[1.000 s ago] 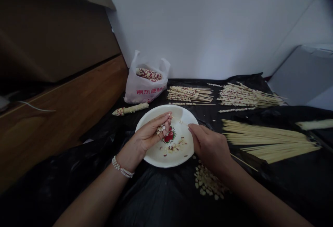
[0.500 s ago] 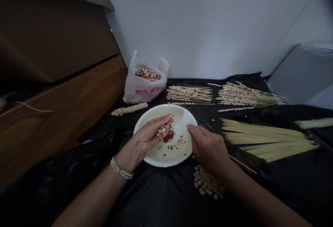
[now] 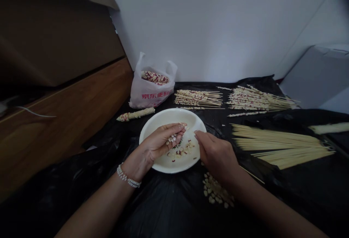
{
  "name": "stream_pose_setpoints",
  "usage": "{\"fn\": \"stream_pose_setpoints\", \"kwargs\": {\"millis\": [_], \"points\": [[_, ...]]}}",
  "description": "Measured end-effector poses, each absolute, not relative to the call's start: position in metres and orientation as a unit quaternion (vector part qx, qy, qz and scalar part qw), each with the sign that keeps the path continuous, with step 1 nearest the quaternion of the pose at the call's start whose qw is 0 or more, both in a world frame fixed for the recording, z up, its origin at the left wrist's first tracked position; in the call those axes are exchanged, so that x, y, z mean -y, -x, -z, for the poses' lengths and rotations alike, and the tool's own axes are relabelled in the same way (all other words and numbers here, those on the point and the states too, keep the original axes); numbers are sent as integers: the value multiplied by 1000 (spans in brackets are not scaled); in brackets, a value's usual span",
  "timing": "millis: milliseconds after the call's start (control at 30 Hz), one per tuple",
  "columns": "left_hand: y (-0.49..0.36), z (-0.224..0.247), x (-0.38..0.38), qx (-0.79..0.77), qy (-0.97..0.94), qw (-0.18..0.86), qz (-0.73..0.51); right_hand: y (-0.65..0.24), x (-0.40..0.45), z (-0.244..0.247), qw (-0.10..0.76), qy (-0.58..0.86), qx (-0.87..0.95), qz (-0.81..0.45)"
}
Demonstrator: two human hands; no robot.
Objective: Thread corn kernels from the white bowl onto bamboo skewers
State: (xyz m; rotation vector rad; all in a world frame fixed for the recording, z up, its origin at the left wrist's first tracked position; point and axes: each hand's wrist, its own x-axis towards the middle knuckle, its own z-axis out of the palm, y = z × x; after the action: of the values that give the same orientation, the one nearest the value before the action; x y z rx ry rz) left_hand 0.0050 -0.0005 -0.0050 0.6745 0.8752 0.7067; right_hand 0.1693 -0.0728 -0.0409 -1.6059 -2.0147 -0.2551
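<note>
My left hand (image 3: 160, 141), a beaded bracelet on its wrist, is curled over the white bowl (image 3: 148, 127). Corn kernels (image 3: 171, 139) are cupped in its palm, and the thumb and fingertips pinch together at the front. My right hand (image 3: 219, 154) is closed around a thin bamboo skewer (image 3: 253, 175) at the bowl's right rim. The skewer's back end sticks out behind that hand; its tip near the left fingertips is hard to make out. Loose cream and dark red kernels (image 3: 180, 153) lie inside the bowl.
A pile of kernels (image 3: 215, 190) lies on black plastic sheeting (image 3: 169, 201). Behind the bowl are a partly stripped cob (image 3: 140, 113), a plastic bag (image 3: 152, 98) of corn cobs, and two bunches of kernel-threaded skewers (image 3: 197, 98) (image 3: 252, 99). Bare skewers (image 3: 275, 141) are at right.
My left hand has shifted slightly right, bringing its fingertips closer to my right hand. The skewer's back end has moved a little to the left.
</note>
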Motion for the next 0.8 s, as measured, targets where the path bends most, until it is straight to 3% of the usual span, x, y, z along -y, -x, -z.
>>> {"fn": "stream_pose_setpoints", "kwargs": {"millis": [233, 500, 800], "points": [[0, 5, -15, -353, -174, 843, -367, -172, 70, 41, 264, 620, 735, 79], [2, -4, -12, -414, -171, 818, -362, -166, 78, 31, 261, 618, 742, -9], [3, 5, -13, -359, -171, 846, -354, -171, 73, 36, 295, 611, 731, 74]]}}
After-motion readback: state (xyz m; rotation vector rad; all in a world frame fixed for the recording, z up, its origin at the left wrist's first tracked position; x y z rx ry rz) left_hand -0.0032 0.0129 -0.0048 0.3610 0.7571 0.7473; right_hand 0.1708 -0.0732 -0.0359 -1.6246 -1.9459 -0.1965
